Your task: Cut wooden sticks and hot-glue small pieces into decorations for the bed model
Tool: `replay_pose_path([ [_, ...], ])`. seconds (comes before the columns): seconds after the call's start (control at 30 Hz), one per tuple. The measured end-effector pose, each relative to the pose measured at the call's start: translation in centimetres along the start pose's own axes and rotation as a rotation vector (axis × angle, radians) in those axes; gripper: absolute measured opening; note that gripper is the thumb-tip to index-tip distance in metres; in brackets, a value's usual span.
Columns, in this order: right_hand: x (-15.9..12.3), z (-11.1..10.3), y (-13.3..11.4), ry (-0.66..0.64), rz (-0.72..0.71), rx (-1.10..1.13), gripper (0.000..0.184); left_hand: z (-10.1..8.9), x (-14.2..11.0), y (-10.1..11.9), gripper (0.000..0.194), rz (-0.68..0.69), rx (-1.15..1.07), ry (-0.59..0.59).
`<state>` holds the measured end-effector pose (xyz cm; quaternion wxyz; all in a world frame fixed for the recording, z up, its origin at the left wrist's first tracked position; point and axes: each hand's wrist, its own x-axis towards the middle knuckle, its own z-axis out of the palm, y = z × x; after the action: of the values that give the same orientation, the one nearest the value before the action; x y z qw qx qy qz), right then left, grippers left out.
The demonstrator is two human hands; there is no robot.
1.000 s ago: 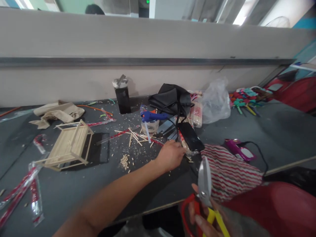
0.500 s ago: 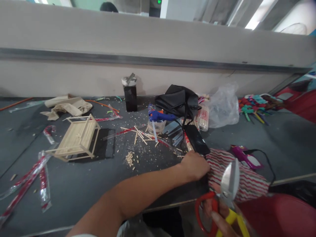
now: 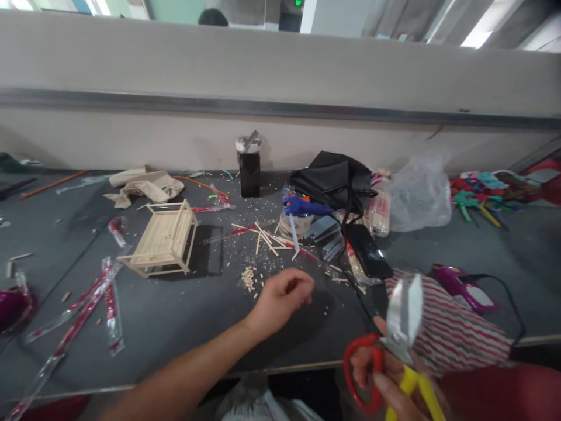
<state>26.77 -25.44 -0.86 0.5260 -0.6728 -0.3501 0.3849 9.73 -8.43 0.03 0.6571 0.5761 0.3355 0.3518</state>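
Note:
My left hand (image 3: 283, 295) is over the table, its fingers curled; the palm side is hidden, so I cannot make out whether anything is inside. Just left of it lies a small heap of cut wooden bits (image 3: 249, 279). My right hand (image 3: 390, 380) grips scissors (image 3: 405, 318) with one red and one yellow handle, their wide blades pointing up, in front of the table's edge. Several thin wooden sticks (image 3: 266, 238) lie scattered past my left hand. On the left stands a small frame built of wooden sticks (image 3: 163, 237).
A blue glue gun (image 3: 304, 206) rests on a clear tub (image 3: 289, 225). Behind and right are a black bag (image 3: 331, 178), a phone (image 3: 367, 250) and a clear plastic bag (image 3: 418, 196). Striped cloth (image 3: 460, 327) lies by the scissors. Red-and-clear wrappers (image 3: 111, 310) lie left.
My left hand has drawn back leftward from beside the phone and striped cloth toward the wooden bits. The scissors stay in my right hand. The view has swung a little left.

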Motion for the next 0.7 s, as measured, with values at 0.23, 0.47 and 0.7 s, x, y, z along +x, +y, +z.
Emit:
replay_pose_path([
  [0.23, 0.3, 6.7, -1.7, -0.253, 0.201, 0.247, 0.056, -6.3, -4.7, 1.0, 0.027, -0.185, -0.270, 0.229],
  [0.47, 0.2, 8.8, -1.9, -0.600, 0.250, 0.375, 0.062, -8.3, -6.3, 1.6, 0.027, -0.226, -0.457, 0.200],
  [0.7, -0.8, 8.1, -1.9, -0.734, 0.274, 0.217, 0.066, -8.5, -6.5, 1.4, 0.025, -0.149, -0.395, 0.211],
])
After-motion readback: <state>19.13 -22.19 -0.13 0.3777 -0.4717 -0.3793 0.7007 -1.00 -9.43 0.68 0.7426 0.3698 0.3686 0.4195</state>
